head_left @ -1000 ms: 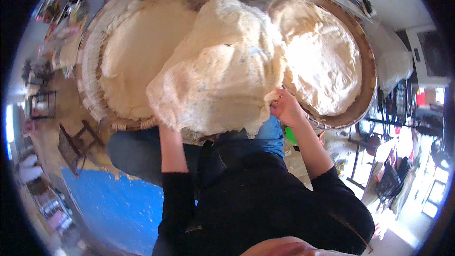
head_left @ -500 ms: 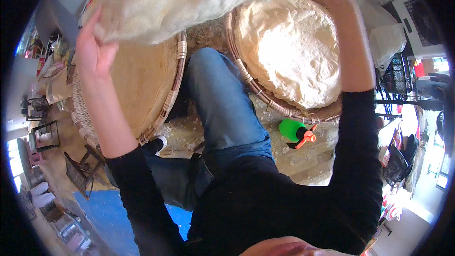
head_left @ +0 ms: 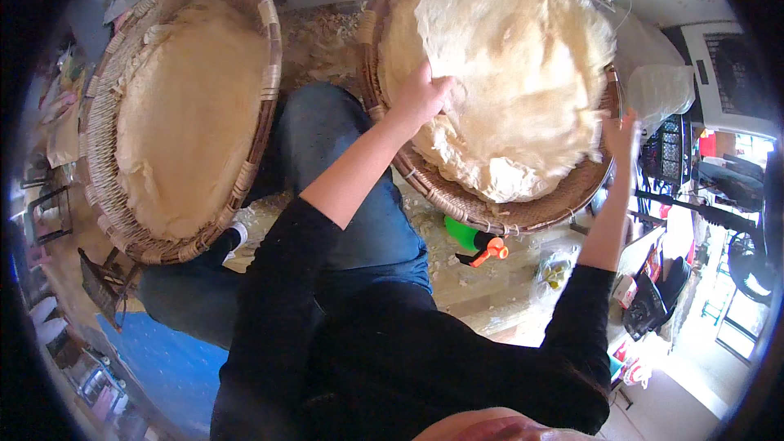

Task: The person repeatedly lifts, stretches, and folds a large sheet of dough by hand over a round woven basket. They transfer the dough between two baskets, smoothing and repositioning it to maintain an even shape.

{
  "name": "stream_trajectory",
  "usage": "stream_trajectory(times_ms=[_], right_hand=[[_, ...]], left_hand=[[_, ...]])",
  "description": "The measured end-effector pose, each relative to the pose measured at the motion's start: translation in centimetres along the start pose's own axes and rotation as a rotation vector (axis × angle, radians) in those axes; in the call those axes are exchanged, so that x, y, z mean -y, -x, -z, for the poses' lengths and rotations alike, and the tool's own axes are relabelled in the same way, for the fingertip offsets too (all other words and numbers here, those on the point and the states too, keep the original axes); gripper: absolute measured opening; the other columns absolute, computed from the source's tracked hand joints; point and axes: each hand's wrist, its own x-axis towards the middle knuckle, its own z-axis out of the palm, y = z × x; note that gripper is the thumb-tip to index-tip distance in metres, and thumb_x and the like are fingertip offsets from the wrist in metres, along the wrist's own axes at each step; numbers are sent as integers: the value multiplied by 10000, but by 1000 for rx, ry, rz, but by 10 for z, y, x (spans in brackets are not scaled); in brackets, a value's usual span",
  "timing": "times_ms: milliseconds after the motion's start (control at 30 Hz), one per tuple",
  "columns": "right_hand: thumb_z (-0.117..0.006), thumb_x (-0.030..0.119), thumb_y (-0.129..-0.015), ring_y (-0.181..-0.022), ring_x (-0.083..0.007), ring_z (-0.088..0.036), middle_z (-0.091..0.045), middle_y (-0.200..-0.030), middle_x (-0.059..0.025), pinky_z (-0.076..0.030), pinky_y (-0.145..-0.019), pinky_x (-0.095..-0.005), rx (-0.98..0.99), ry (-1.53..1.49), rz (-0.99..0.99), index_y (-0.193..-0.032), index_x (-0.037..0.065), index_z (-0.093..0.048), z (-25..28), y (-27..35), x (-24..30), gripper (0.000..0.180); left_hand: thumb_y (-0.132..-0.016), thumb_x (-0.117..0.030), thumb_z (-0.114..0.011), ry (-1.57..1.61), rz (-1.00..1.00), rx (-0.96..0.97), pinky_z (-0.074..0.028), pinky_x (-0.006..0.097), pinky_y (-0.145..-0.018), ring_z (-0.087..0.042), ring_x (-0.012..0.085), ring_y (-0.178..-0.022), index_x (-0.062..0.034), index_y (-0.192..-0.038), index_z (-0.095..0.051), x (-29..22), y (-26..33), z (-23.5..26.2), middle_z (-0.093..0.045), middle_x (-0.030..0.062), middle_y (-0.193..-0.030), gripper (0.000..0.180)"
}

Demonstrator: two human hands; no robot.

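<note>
A thin, cream-coloured sheet [head_left: 523, 57] lies spread over the stack in the right-hand round woven basket [head_left: 457, 211]. My left hand [head_left: 429, 98] has its fingers closed on the sheet's left edge, pinching it above the pile. Under that edge, crumpled layers [head_left: 490, 167] of the same pale material show. At the basket's right rim is my right hand [head_left: 622, 139], beside the sheet's right edge; motion smears its fingers, so whether they grip is unclear. To the left stands a second woven basket [head_left: 272, 57] with a flat cream sheet [head_left: 196, 122] inside.
My bent knee [head_left: 322, 143] is between the two baskets. A green spray bottle [head_left: 464, 233] with an orange nozzle stands just in front of the right basket. Pale scraps lie on the floor. A small wooden stool [head_left: 110, 282] is at the left, near a blue surface [head_left: 163, 367].
The raised sheet has come down to the right onto the right basket's pile. My left hand has crossed rightward from over the left basket; my right hand has dropped to the right rim.
</note>
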Motion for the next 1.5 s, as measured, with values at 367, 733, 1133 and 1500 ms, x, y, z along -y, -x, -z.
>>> stream_trajectory(times_ms=[367, 733, 1133, 1500], right_hand=[[-663, 448, -862, -1043, -280, -650, -666, -1123, -181, -503, -902, -380, 409, -202, 286, -1227, 32, -586, -76, 40, 259, 559], [-607, 155, -852, -910, -200, -626, -622, -1066, -106, -511, -763, -321, -6, -1485, -385, -1279, -14, -528, -36, 60, 149, 466], [-609, 232, -957, -1136, -215, -607, -582, -1304, -106, -515, -940, -359, 640, -1309, 368, -1435, 70, -436, -105, 67, 233, 533], [-434, 432, -992, -1478, -253, -169, -277, -1573, -73, -127, -1207, -420, -120, -445, 169, -1497, 163, -336, -226, -37, 218, 581]], left_hand=[[-963, -235, -447, -749, -183, 286, -487, 482, -843, -618, 425, -972, -14, -1333, -467, -4, -13, -46, -653, 263, -1029, 430], [-905, -199, -548, -1210, -985, 215, -426, 419, -998, -551, 290, -1168, -10, -1217, -556, 58, -110, -82, -617, 130, -1181, 365], [-950, -279, -547, -1364, -699, 27, -361, 405, -1075, -470, 241, -1279, -6, -1348, -488, 76, -172, -14, -544, 163, -1338, 487], [-958, -290, -567, -546, -258, -165, -447, 402, -965, -583, 318, -1140, 32, -1300, -476, 46, -155, 19, -588, 234, -1204, 479]])
